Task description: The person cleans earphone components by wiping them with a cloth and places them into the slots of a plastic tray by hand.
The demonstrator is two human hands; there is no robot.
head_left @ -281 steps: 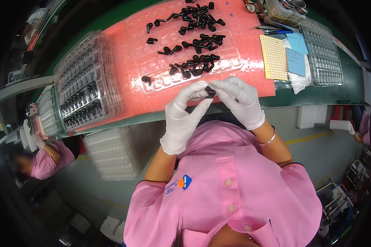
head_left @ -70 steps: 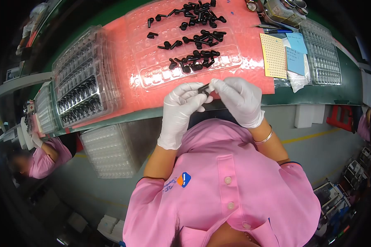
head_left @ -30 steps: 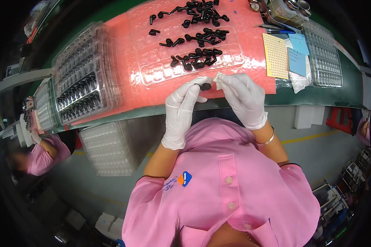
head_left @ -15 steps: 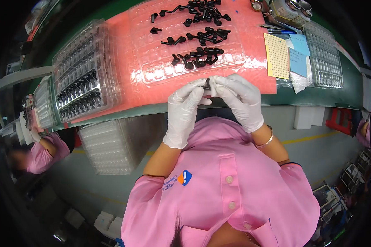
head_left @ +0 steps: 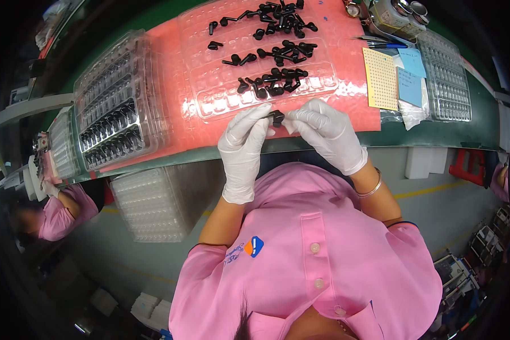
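My gloved left hand (head_left: 243,139) pinches a black earbud (head_left: 276,117) in front of my chest, at the near edge of the table. Close beside it, my gloved right hand (head_left: 323,127) has its fingertips pressed together on a small white cloth (head_left: 289,127), mostly hidden by the fingers. The cloth lies right by the earbud; whether they touch I cannot tell. Beyond my hands, a clear plastic tray (head_left: 209,105) carries several loose black earbuds (head_left: 275,82) in uneven rows.
At the left stands a stack of clear trays (head_left: 147,102), with earbuds (head_left: 110,147) in its lower rows. A yellow sticker sheet (head_left: 380,76), blue notes (head_left: 409,85), pens (head_left: 386,45) and another tray stack (head_left: 445,79) lie at the right. A co-worker (head_left: 68,209) is at far left.
My left hand has shifted slightly left with the earbud, which is now turned differently. The right hand's fingertips have drawn a little away from the left hand's.
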